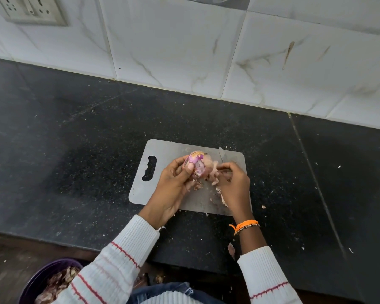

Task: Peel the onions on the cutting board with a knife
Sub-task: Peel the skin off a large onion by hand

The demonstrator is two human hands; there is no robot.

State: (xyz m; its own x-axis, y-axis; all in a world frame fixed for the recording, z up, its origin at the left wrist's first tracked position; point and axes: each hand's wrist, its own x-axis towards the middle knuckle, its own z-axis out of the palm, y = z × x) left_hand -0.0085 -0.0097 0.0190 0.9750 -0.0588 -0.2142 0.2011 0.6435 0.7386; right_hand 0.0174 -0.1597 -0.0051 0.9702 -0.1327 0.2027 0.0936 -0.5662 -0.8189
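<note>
Purple onion (pixel 198 163) gripped in curled left hand (pixel 176 183) fingers (pixel 190 166) above the cutting board (pixel 162 150); right hand (pixel 233 183) clutches the knife (pixel 221 155), pinching loose skin.

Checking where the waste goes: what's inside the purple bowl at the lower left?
The purple bowl holds a heap of dry brownish onion skins. The left sleeve covers its right part, so anything there stays hidden.
</note>
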